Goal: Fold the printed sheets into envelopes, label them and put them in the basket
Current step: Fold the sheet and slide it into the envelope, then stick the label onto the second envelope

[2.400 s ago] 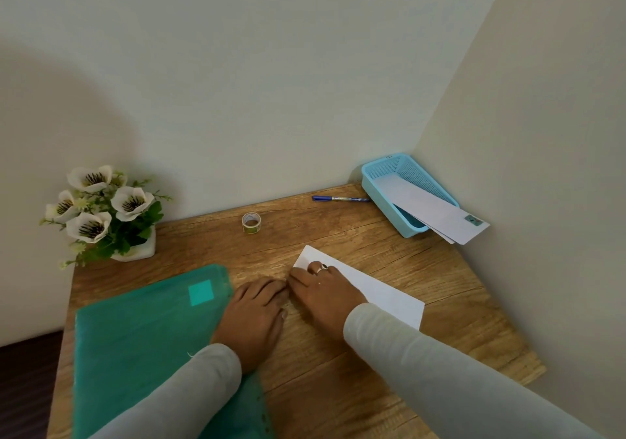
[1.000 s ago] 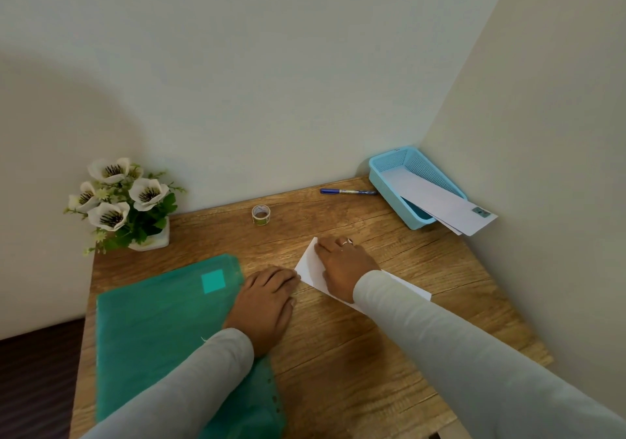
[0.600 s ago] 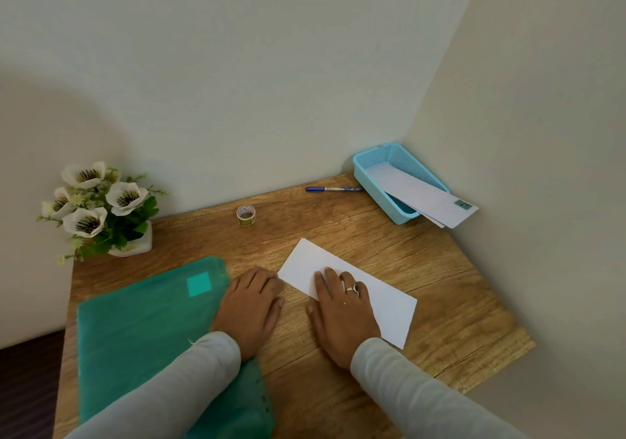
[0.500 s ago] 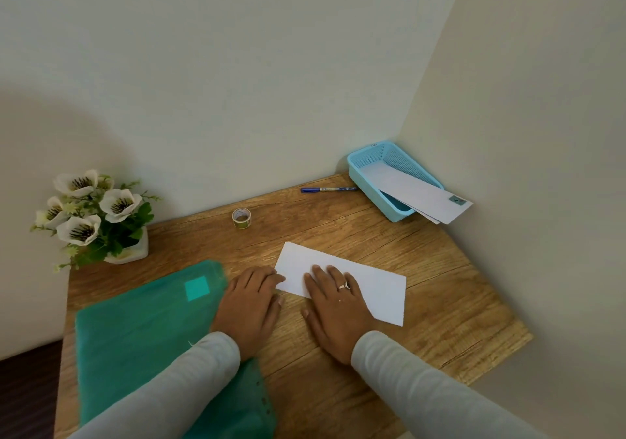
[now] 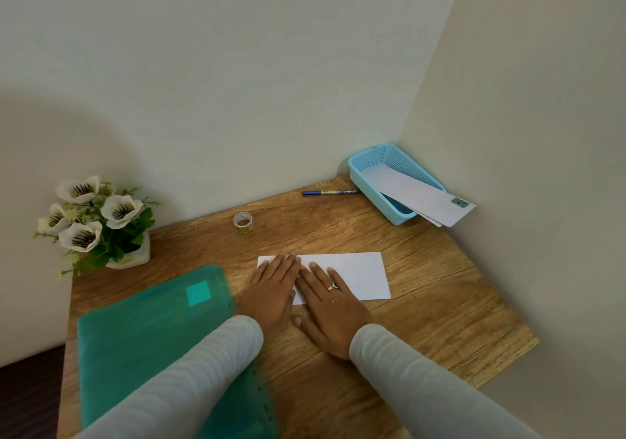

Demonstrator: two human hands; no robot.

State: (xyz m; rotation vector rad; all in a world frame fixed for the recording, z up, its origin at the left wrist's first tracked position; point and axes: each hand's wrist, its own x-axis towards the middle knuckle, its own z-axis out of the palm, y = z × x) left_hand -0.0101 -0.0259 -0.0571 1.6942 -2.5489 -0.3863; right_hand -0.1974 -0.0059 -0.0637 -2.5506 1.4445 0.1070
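Pen (image 5: 330,193) beside basket (image 5: 370,195) (tape (image 5: 243,222) further left)

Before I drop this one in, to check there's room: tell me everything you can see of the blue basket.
The basket is a rectangular tray of light blue plastic with mesh walls, upright in the far right corner of the table, by the room walls. White envelopes lean over its near rim, the top one labelled. A blue pen lies at its left side.

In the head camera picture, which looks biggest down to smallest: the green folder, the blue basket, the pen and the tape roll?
1. Green folder: biggest by far, though it is also nearest the camera.
2. Blue basket.
3. Pen: longer than the tape but very thin.
4. Tape roll: smallest.
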